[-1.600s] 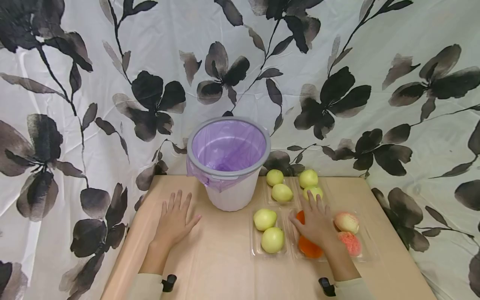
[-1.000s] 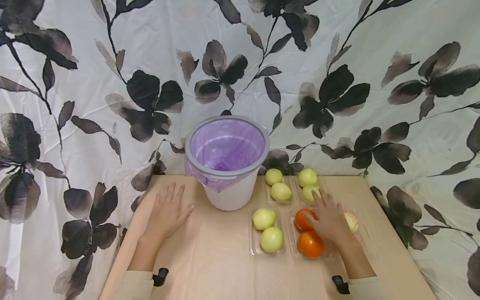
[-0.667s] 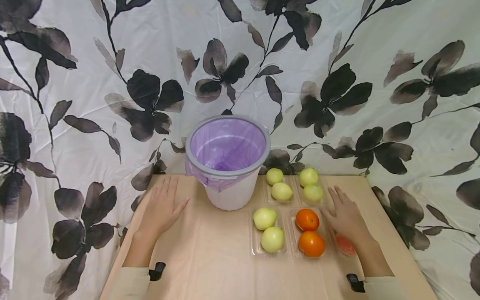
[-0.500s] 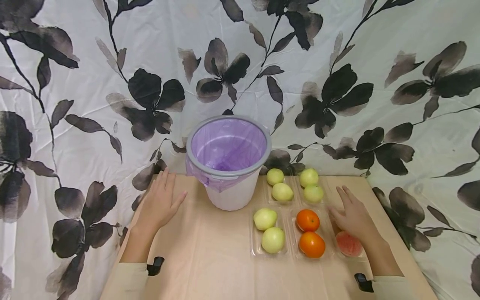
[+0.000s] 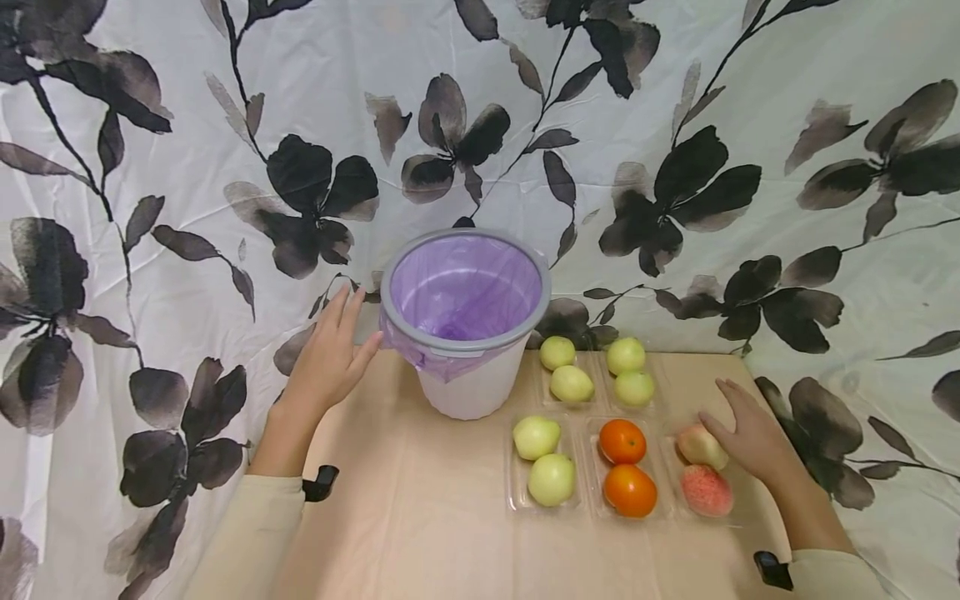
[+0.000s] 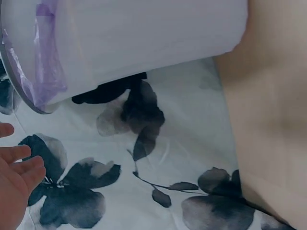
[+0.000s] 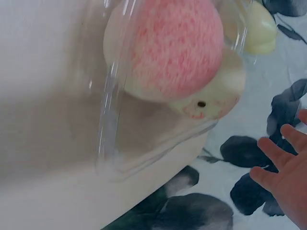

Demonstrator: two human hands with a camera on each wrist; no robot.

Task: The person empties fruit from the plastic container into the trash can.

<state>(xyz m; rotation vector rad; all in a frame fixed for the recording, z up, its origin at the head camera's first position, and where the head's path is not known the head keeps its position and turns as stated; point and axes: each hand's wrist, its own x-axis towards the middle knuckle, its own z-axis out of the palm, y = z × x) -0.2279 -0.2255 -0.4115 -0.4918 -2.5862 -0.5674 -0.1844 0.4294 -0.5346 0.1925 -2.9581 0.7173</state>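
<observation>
Floral cloth [image 5: 322,67] backs a bench [image 5: 405,517] where a lined bin [image 5: 468,392] stands just beside the left grip [image 5: 326,358]; peaches [image 5: 707,492] lie near the right grip [image 5: 757,437]. Both are empty, thumbs apart from fingers. Likely light and stiff, the bin suits a rim [image 5: 465,344] hold.

Left sleeve [image 5: 243,533] is showing plain cream fabric; right sleeve [image 5: 834,575] is matching. Small black left unit [image 5: 321,483] is jutting from sleeve end; black right unit [image 5: 772,571] likewise.
</observation>
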